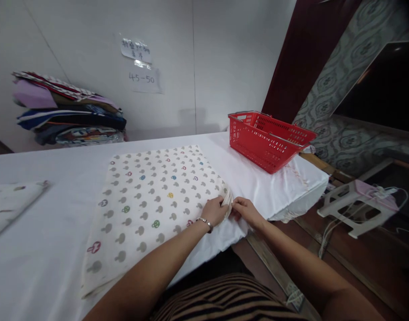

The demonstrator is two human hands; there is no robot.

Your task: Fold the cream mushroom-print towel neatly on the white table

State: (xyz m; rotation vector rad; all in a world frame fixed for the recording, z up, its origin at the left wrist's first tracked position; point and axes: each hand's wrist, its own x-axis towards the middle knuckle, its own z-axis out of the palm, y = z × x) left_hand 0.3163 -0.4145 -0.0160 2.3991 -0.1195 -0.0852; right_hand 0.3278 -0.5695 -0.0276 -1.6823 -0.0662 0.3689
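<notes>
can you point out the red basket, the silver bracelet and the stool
red basket (pixel 258 145): head view, on its long front wall
silver bracelet (pixel 206 222): head view, on its band
stool (pixel 378 195): head view, on its seat's pinkish top

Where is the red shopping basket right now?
In the head view, the red basket stands right of centre on the white-covered table, beyond the right hand.

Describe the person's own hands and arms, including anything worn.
The left hand wears a shiny, silvery bracelet at the wrist. The right hand has no visible jewellery. Both are ungloved, and no sleeves show.
</notes>
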